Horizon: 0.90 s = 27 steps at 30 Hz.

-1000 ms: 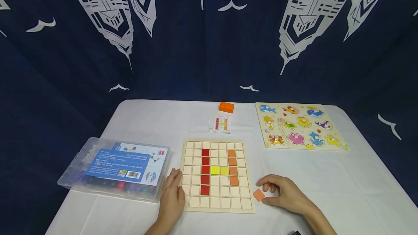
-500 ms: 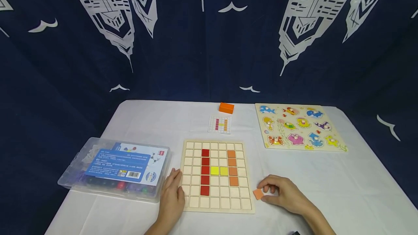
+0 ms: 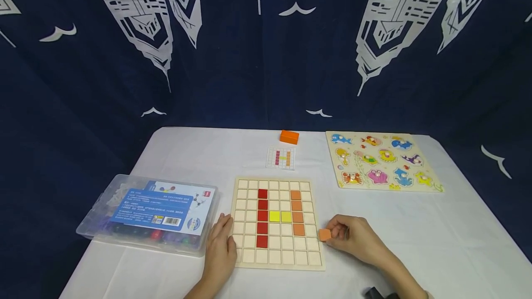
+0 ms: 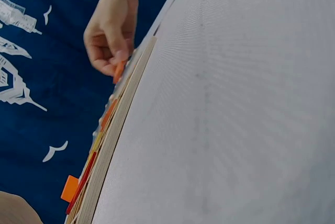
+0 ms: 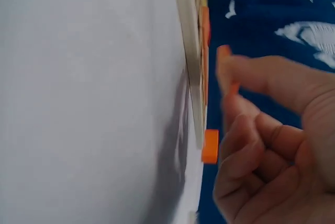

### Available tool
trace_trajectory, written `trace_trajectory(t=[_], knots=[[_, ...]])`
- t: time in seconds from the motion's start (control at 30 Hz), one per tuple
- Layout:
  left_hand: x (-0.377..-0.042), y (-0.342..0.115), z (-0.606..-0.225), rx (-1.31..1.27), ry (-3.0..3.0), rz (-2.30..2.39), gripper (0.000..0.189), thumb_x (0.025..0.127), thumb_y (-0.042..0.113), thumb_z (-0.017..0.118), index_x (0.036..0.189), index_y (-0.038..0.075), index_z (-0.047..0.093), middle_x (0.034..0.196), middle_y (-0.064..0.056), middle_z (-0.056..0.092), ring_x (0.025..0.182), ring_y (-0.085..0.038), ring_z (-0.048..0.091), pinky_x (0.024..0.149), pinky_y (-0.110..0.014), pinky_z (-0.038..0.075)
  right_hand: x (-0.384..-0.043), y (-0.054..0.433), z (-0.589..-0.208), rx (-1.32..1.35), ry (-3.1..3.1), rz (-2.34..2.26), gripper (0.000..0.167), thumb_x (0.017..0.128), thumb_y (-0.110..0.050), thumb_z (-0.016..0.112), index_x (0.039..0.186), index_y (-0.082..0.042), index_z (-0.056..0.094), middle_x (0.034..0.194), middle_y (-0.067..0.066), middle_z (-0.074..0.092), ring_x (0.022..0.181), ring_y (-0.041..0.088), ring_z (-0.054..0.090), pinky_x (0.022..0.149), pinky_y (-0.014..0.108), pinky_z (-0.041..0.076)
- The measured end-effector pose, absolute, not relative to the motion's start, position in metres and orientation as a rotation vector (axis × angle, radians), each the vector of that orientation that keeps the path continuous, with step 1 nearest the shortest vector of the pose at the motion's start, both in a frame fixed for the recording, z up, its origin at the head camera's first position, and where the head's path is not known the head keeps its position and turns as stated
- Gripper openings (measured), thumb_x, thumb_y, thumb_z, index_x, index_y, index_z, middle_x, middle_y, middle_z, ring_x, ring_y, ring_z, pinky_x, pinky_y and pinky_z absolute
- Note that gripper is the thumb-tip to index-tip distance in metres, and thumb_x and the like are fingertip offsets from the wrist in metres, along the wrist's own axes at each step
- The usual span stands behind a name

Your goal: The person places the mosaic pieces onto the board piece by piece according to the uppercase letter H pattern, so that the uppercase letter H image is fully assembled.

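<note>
A square wooden grid board point(image 3: 275, 257) lies on the table with red tiles point(image 3: 262, 216) in one column, orange tiles point(image 3: 297, 217) in another and two yellow tiles point(image 3: 280, 216) between them. My left hand point(image 3: 220, 248) rests along the board's left edge, fingers extended and touching it. Between thumb and fingers, my right hand point(image 3: 357, 239) pinches a square orange tile point(image 3: 324, 235) at the board's right edge. The right wrist view shows this tile point(image 5: 224, 56) blurred, raised off the table; the left wrist view shows it point(image 4: 119, 71) just above the board.
A small pattern card point(image 3: 280, 158) lies behind the board, with an orange block point(image 3: 289, 137) beyond it. To the left is a clear plastic case point(image 3: 208, 225) with a blue label. A sea-animal peg puzzle point(image 3: 386, 170) lies at the back right.
My right hand has picked the orange tile up from the table and moved it slightly up and left to the board's edge. The left hand keeps its place.
</note>
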State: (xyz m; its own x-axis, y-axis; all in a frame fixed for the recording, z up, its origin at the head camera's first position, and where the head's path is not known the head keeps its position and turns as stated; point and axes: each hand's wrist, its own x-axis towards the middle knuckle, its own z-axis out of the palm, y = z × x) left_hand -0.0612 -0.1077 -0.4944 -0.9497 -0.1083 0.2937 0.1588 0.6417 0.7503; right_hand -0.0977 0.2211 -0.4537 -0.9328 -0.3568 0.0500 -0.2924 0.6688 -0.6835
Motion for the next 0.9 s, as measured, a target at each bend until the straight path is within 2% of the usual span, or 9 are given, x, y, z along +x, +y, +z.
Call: trace_trajectory(t=[0.4, 0.9], knots=[[-0.061, -0.106, -0.495, -0.059, -2.553, -1.232, 0.042, 0.082, -0.018, 0.053, 0.124, -0.018, 0.056, 0.135, -0.028, 0.054, 0.135, -0.046, 0.042, 0.109, -0.063, 0.033, -0.095, 0.181, -0.446, -0.652, 2.658, -1.141, 0.022, 0.070, -0.005, 0.082, 0.084, -0.010, 0.065, 0.067, -0.011, 0.056, 0.058, -0.003, 0.047, 0.050, 0.017, 0.045], [-0.060, -0.105, -0.495, -0.063, -2.549, -1.222, 0.042, 0.081, -0.018, 0.054, 0.123, -0.018, 0.056, 0.135, -0.028, 0.054, 0.134, -0.047, 0.043, 0.108, -0.063, 0.034, -0.096, 0.172, -0.451, -0.640, 2.619, -1.143, 0.023, 0.070, -0.008, 0.084, 0.083, -0.009, 0.064, 0.068, -0.010, 0.059, 0.058, -0.003, 0.051, 0.052, 0.018, 0.048]])
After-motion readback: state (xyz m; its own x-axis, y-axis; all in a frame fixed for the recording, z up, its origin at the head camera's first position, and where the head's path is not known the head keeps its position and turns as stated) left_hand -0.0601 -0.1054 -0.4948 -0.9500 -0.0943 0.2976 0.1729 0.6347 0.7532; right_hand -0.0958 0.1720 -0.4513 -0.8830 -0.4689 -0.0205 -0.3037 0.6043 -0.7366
